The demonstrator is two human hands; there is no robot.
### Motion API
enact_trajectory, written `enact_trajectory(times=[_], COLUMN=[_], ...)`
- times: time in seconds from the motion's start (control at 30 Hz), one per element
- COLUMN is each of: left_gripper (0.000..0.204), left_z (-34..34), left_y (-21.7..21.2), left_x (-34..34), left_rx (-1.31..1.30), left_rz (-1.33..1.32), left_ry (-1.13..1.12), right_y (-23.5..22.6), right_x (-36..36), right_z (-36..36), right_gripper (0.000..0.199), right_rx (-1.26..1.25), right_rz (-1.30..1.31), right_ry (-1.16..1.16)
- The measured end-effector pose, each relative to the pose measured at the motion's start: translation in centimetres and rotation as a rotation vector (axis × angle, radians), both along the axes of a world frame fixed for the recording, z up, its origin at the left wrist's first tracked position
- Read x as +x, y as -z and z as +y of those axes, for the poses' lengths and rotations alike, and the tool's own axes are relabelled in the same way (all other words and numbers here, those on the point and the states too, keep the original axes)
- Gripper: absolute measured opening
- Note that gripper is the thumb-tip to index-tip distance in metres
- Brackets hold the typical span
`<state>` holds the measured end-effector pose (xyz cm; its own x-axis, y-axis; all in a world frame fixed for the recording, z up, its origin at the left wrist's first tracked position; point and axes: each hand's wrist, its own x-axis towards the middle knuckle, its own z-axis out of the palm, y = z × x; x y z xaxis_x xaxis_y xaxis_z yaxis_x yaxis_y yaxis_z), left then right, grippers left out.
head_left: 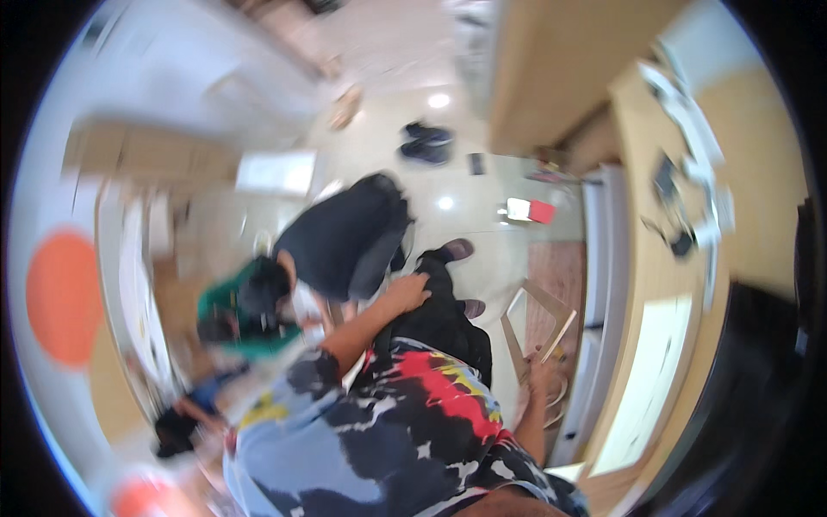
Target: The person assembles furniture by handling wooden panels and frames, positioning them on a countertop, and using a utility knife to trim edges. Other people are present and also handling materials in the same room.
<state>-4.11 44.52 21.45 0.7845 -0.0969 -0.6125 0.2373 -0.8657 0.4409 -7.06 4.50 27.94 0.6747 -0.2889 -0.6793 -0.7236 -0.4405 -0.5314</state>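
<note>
Nearest the camera, the wearer's multicoloured patterned shirt [405, 431] fills the lower frame. The left hand [407, 291] rests flat, fingers released, on the black-trousered knee [439, 319]. The right hand [544, 372] is low at the right, fingers closed about the lower end of a frame of pale wooden strips [541, 323], which stands on the floor beside a white cabinet front [599, 258]. Beyond the knee, a person in dark clothing [349, 241] crouches on the pale tiled floor [465, 185]. A dark pair of shoes [426, 142] lies farther off.
</note>
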Motion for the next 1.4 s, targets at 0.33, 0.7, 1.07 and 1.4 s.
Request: enact_trajectory(times=[0.33,0.7,1.07,1.4], left_gripper=[0.039,0.048,0.053,0.078], left_z=[5.3,-0.6,0.4,7.5], left_y=[8.2,3.8,-0.4,-10.0], left_x=[12.9,22.5,1.3,8.6], left_rx=[-0.069,-0.288,-0.385,-1.514], left_rz=[0.223,-0.226,0.016,-0.082], left_ry=[0.199,-0.011,-0.377,-1.359], right_y=[7.0,0.0,-7.5,-12.4], right_x=[-12.7,-10.7,5.4,20.5], right_z=[1.0,6.6,10.0,26.2], right_gripper=[0.044,0.028,0.027,0.034], right_rx=[-0.017,-0.206,-0.109,0.233], right_rz=[-0.109,0.044,-0.145,-0.329], right_ry=[0.517,0.094,-0.788,-1.034])
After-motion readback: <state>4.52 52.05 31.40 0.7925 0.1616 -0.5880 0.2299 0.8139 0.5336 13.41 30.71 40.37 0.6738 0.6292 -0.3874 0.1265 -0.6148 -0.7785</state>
